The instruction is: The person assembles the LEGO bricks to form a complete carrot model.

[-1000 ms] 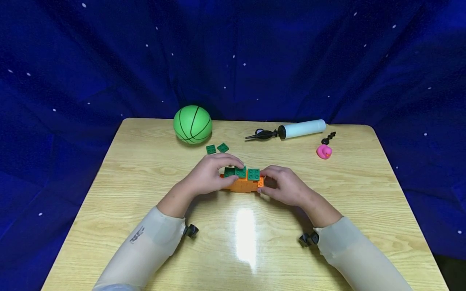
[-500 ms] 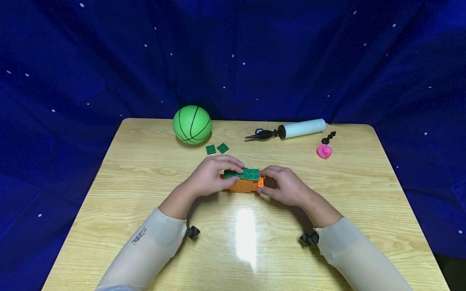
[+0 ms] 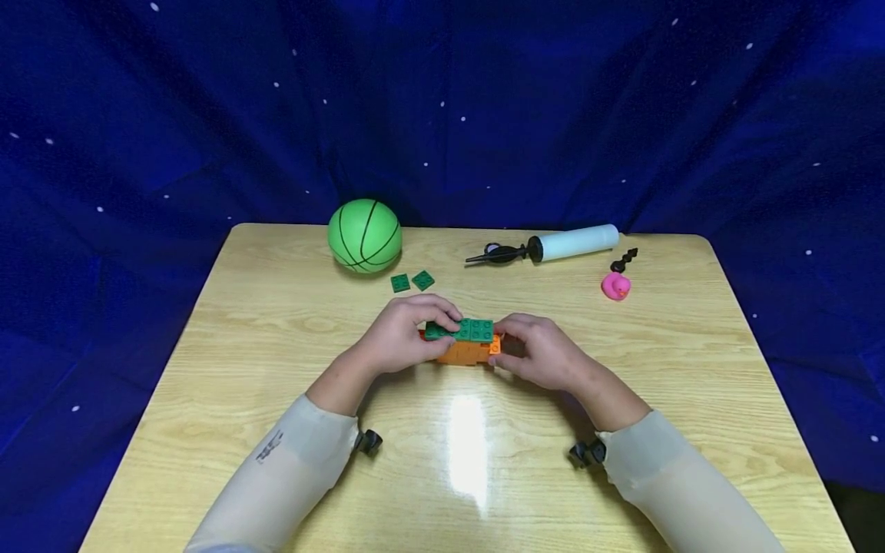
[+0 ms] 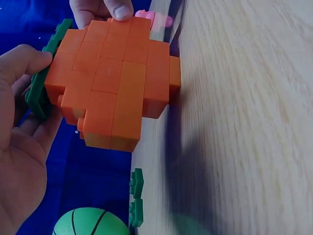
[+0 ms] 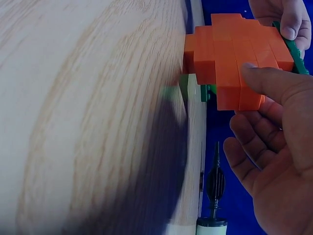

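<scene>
A stepped block of orange building bricks [image 3: 465, 354] stands on the table between the two hands, a row of flat green building bricks [image 3: 477, 330] along its top. My left hand [image 3: 408, 332] pinches the left part of that green row. In the left wrist view, its thumb presses the studded face of a green brick [image 4: 35, 93] against the orange block's top side. At the opposite end, my right hand [image 3: 539, 352] grips the orange block. The right wrist view shows its thumb on the orange face [image 5: 249, 54] and its other fingers curled behind the end.
Two loose green bricks [image 3: 400, 283] lie beyond the left hand, close to a green ball [image 3: 365, 236]. At the back right are a pale blue hand pump [image 3: 577, 243], a small black twisted piece [image 3: 624, 260] and a pink rubber duck [image 3: 616, 286].
The green brick under my left hand has come down and to the right. The gap beside the right-hand green brick has closed, so they form one row. My right hand keeps its place.
</scene>
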`<state>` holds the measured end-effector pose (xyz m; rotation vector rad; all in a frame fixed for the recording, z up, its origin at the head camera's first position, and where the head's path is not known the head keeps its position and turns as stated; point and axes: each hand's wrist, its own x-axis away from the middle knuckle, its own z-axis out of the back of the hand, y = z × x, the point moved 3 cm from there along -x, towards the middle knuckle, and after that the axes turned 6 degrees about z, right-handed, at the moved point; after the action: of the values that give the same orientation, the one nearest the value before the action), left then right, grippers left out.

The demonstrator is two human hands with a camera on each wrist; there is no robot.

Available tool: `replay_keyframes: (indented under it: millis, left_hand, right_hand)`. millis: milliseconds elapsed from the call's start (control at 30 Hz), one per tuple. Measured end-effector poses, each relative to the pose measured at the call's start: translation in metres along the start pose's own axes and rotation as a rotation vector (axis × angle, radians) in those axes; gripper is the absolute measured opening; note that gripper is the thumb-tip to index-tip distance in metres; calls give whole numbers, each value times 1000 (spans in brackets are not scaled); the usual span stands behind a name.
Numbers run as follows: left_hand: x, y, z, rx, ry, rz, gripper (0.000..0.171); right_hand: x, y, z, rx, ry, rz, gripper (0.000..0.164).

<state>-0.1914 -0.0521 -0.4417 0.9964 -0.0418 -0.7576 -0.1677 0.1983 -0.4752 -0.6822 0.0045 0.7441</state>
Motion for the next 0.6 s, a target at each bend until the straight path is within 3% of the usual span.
replay_keyframes:
  millis: [600]
  left_hand:
    - [-2, -1, -3, 10, 17, -35, 15]
  right_hand:
    - [-3, 0, -1, -6, -14, -11, 35]
